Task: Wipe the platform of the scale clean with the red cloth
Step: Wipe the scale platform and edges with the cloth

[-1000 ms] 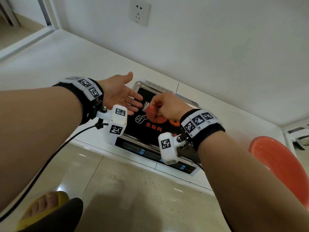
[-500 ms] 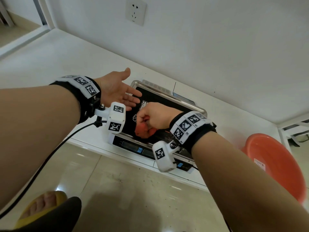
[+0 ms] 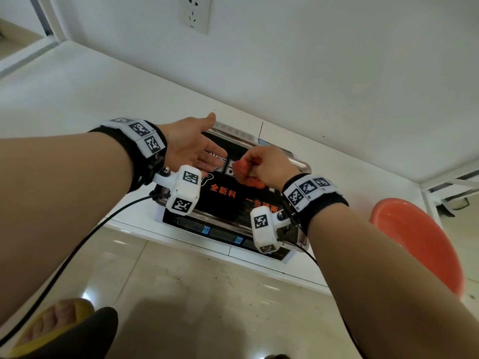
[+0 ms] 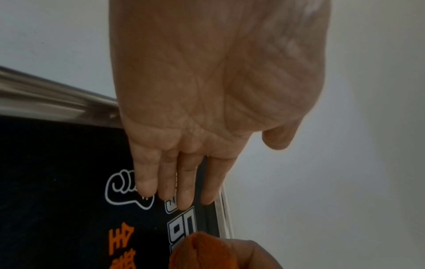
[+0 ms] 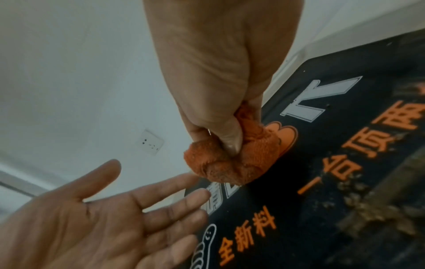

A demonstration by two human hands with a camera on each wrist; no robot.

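Note:
The scale (image 3: pixel 233 203) stands on a white ledge against the wall; its steel-rimmed platform (image 5: pixel 345 163) has a black cover with orange and white print. My right hand (image 3: pixel 261 167) grips the bunched red cloth (image 5: pixel 230 163) and holds it on the far left part of the platform. In the left wrist view the red cloth (image 4: pixel 202 253) shows at the bottom. My left hand (image 3: pixel 197 154) is held flat, palm up, fingers straight, over the platform's left edge beside the cloth. Brown grime (image 5: pixel 377 209) lies along the platform's near edge.
A wall socket (image 3: pixel 194 14) sits above the ledge. An orange plastic basin (image 3: pixel 414 242) is on the right beside the scale. The scale's display panel (image 3: pixel 212 230) faces me. A cable (image 3: pixel 77 252) trails from my left wrist. My foot in a yellow slipper (image 3: pixel 51 325) is on the tiled floor.
My right hand has moved the cloth from the near left part of the platform up toward its far left. The left hand has stayed flat in about the same place.

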